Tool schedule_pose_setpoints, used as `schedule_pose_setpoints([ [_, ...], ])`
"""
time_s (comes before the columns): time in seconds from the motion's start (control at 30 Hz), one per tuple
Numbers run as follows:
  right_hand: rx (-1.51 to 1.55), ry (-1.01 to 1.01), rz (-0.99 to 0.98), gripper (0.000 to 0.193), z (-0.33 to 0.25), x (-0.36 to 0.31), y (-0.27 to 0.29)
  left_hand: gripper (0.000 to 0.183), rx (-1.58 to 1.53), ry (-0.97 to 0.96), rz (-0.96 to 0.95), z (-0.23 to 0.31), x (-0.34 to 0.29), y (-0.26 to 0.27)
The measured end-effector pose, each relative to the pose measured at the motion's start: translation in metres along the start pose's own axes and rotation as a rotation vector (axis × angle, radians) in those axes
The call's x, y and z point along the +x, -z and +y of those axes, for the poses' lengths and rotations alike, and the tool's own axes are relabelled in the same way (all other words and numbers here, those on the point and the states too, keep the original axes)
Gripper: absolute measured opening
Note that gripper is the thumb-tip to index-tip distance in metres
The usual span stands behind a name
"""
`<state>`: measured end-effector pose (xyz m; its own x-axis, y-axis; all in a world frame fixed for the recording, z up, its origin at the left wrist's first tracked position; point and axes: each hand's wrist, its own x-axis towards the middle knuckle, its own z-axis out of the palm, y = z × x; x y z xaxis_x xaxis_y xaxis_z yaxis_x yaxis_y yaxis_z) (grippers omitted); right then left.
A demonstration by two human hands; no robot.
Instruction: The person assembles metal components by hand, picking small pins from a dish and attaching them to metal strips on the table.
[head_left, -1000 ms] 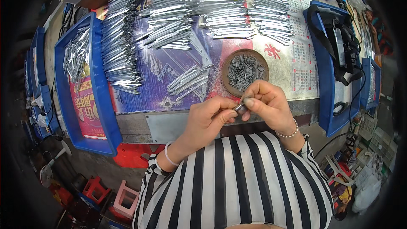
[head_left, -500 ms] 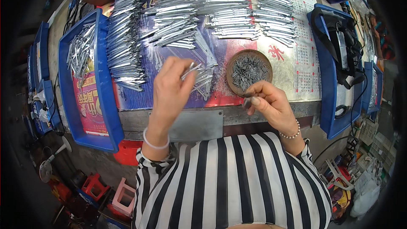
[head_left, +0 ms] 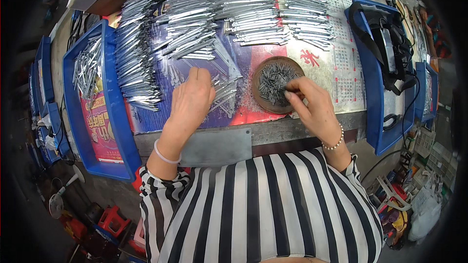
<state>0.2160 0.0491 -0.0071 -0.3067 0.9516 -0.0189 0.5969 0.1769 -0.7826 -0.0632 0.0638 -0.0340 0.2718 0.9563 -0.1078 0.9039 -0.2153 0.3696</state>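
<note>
My left hand (head_left: 191,98) is closed with its knuckles up, above the front of the table. What its curled fingers hold, if anything, is hidden. Beside it lie a few loose thin metal strips (head_left: 225,98). On my right, a round brown bowl (head_left: 257,98) contains many short grey metal pins (head_left: 276,79). My right hand (head_left: 314,104) reaches over the bowl's right side, its thumb and fingertips bent together at the pins. Whether a pin is between them is too small to make out.
Rows of shiny metal strips (head_left: 187,31) cover the table's far part. A blue tray (head_left: 127,139) with more strips stands left; another blue tray (head_left: 378,139) on the right contains black straps (head_left: 390,53). A metal plate (head_left: 214,147) lies along the front edge.
My right hand has moved from the bowl's front rim to the pins inside. My left hand has turned knuckles up, and the strips seen at its fingers before are out of sight.
</note>
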Motion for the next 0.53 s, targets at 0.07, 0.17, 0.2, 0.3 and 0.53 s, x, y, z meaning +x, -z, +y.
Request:
schedule_pose_setpoints([
  [0.07,-0.017,-0.015,-0.001,0.016,0.001,0.007,-0.003,0.016,-0.096,-0.038,0.035,-0.008,0.001,-0.003],
  [0.17,-0.232,0.067,-0.021,0.02,-0.002,0.018,-0.01,0.015,-0.224,-0.017,0.091,-0.017,-0.001,-0.006],
  [0.2,-0.282,0.096,-0.022,0.019,-0.003,0.021,-0.013,0.015,-0.224,-0.018,0.092,-0.017,-0.001,-0.007],
  [0.3,-0.372,0.129,-0.042,0.016,-0.002,0.025,-0.018,0.015,-0.292,-0.024,0.152,-0.014,-0.001,-0.006],
  [0.53,-0.405,0.097,-0.056,0.013,0.005,0.023,-0.023,0.019,-0.131,-0.009,-0.006,-0.009,0.002,0.0],
])
